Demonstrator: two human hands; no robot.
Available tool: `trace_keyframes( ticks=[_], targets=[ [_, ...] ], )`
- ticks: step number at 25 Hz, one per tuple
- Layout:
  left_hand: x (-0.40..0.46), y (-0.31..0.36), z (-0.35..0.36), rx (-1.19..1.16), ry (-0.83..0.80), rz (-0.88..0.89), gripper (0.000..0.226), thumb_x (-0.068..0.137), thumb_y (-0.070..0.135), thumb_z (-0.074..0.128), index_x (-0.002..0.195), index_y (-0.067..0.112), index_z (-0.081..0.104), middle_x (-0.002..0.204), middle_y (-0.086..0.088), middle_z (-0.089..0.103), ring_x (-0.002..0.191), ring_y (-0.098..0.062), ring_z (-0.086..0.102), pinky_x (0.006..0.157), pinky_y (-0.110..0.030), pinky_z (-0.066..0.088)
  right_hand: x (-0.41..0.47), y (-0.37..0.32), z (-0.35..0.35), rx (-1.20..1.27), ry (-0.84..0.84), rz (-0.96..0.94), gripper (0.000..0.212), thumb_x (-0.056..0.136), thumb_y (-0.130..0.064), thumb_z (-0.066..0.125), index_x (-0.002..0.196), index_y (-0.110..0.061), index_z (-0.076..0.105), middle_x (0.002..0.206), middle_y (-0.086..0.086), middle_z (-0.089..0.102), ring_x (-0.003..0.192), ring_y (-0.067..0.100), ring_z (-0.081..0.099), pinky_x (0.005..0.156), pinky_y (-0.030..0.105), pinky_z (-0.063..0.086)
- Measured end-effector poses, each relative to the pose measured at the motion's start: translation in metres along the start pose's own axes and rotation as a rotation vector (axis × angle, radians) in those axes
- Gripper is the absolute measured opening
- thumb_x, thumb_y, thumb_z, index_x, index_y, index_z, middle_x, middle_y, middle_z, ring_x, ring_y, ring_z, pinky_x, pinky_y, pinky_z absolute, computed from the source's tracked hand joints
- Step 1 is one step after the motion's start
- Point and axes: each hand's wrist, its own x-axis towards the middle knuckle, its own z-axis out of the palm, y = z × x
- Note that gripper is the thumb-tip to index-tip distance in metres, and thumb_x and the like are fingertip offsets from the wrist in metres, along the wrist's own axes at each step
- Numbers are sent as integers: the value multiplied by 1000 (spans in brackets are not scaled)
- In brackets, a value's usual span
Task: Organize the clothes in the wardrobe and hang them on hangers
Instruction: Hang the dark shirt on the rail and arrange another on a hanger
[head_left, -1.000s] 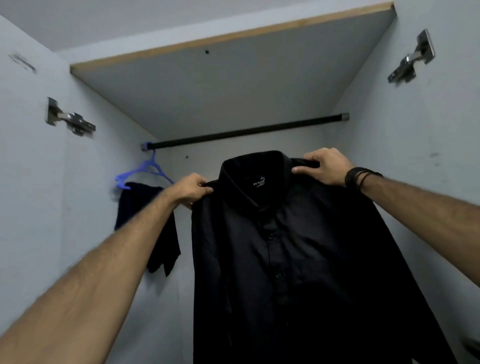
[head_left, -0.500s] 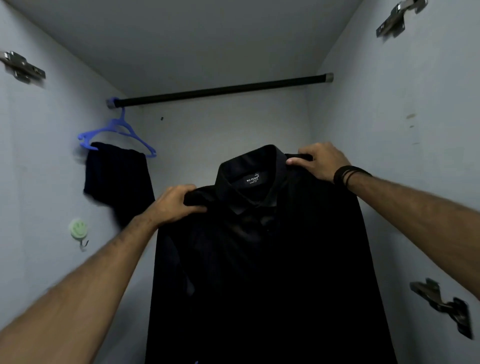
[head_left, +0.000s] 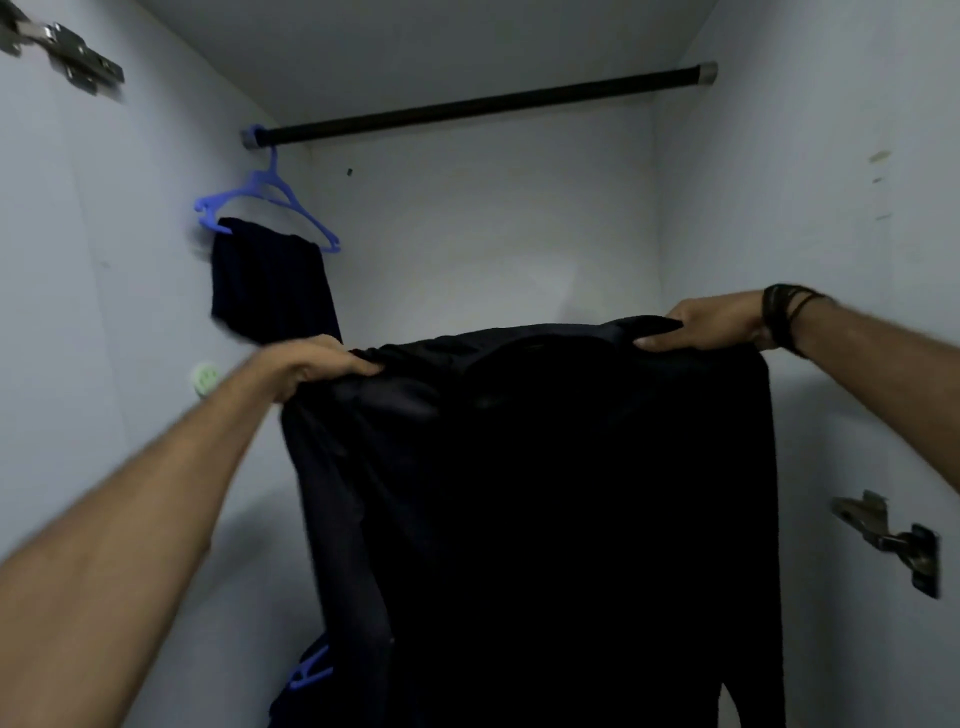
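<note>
We have lowered the black button-up shirt (head_left: 545, 493) farther below the dark rail (head_left: 478, 104), its collar label now hidden.

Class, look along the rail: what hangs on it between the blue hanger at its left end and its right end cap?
Nothing: in the head view the rail runs bare from the blue hanger to the cap.

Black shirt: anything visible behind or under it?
Behind the black shirt, the wardrobe's back wall. A blue hanger pokes out at its lower left. The wardrobe floor is covered.
</note>
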Motion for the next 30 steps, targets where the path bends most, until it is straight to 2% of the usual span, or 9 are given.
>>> trace_keyframes(
  ticks=[2,7,11,14,17,20,23,27,30],
  targets=[
    [-25,32,-37,255,-141,-86,47,80,45,77,95,1,73,95,-19,76,91,-37,72,85,-47,58,-12,-9,-23,77,-109,68,53,82,-51,65,99,-2,72,97,18,75,76,27,72,71,35,60],
    [-47,66,-57,451,-99,-64,50,78,47,76,97,0,74,93,-15,77,88,-31,73,75,-37,60,-19,-21,-33,148,-157,25,41,88,-39,66,104,-1,71,104,17,74,83,27,73,73,35,61],
    [-37,13,-23,329,-109,40,46,68,45,81,94,8,78,92,-9,78,89,-26,74,84,-37,60,-14,21,3,160,-146,7,30,86,-33,69,99,-6,72,97,12,76,78,20,72,65,26,59],
    [-28,-37,14,204,-91,118,26,78,36,79,79,10,75,78,-4,74,71,-16,69,62,-21,53,1,57,44,69,-35,35,20,90,-35,66,92,-16,72,94,7,74,74,15,69,61,19,54],
    [-10,-91,61,184,34,85,35,83,38,77,78,5,69,76,-7,66,71,-18,61,63,-26,46,19,92,94,-107,124,69,41,88,-56,60,95,-17,74,96,8,73,83,21,67,71,27,51],
    [11,-138,109,199,154,-10,45,81,53,72,75,8,67,81,-9,69,78,-25,65,72,-33,52,32,121,132,-71,233,113,49,82,-65,60,82,-18,73,80,6,70,70,20,64,58,27,45],
    [35,-176,155,268,133,-68,38,86,51,61,94,14,65,103,-12,68,95,-32,64,87,-40,53,52,150,157,-96,223,136,42,86,-59,61,79,-19,70,81,6,70,71,21,63,61,29,47],
    [71,-219,213,404,66,-75,29,94,40,50,112,18,55,118,-14,60,107,-35,58,92,-41,49,83,191,197,-182,122,217,34,96,-37,57,69,-18,59,88,12,68,76,26,61,58,26,41],
    [99,-251,249,406,39,-54,27,96,31,46,116,15,53,121,-16,60,109,-35,58,92,-41,48,102,222,240,-73,247,352,40,96,-47,51,76,-14,62,88,12,69,75,27,61,63,29,45]
  ],
)
